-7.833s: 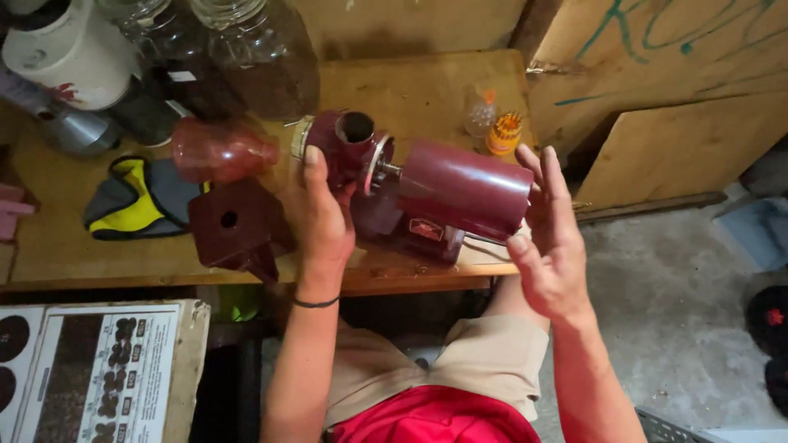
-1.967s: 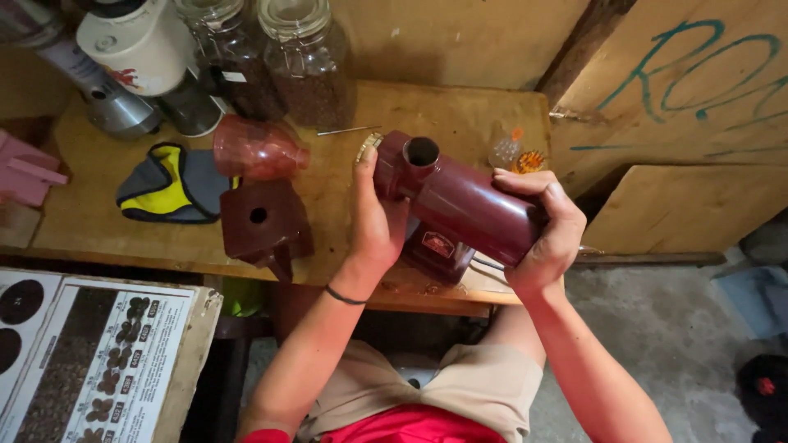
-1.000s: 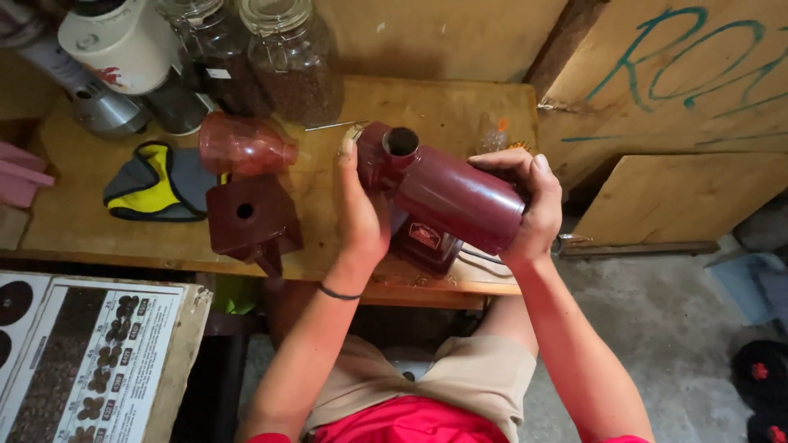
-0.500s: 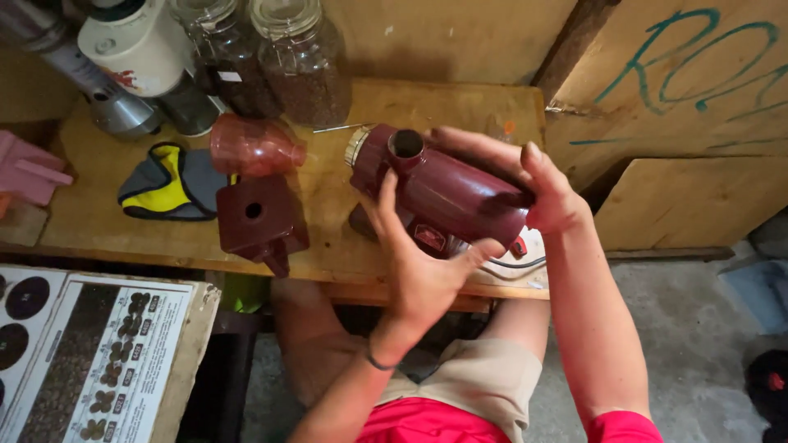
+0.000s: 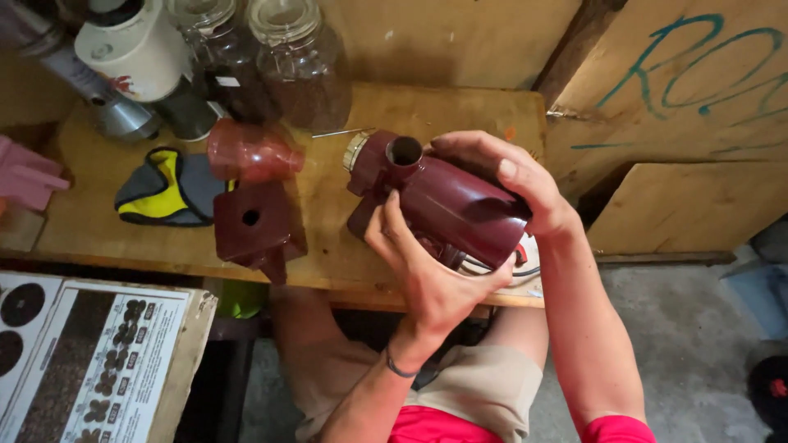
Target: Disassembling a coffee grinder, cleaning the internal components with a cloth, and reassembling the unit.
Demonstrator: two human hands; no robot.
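Your left hand [image 5: 431, 279] cups the dark red grinder [image 5: 447, 205] from below, while your right hand [image 5: 501, 176] wraps over its top. Just left of your fingers [image 5: 392, 217], a dark red square hopper [image 5: 258, 230] and a reddish clear cup [image 5: 250, 152] lie on the wooden surface [image 5: 328, 254].

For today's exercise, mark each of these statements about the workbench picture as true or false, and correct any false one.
1. Both hands grip the dark red grinder body. True: the left hand holds it from below, the right hand from above.
2. The grinder body lies untouched on the floor. False: it is held over the wooden table.
3. A translucent reddish hopper lies on its side on the table. True.
4. The dark red square part with a hole is in the left hand. False: it rests on the table, apart from both hands.
5. Glass jars stand at the back of the table. True.
6. The yellow and grey item sits on top of the grinder body. False: it lies on the table, at the left.
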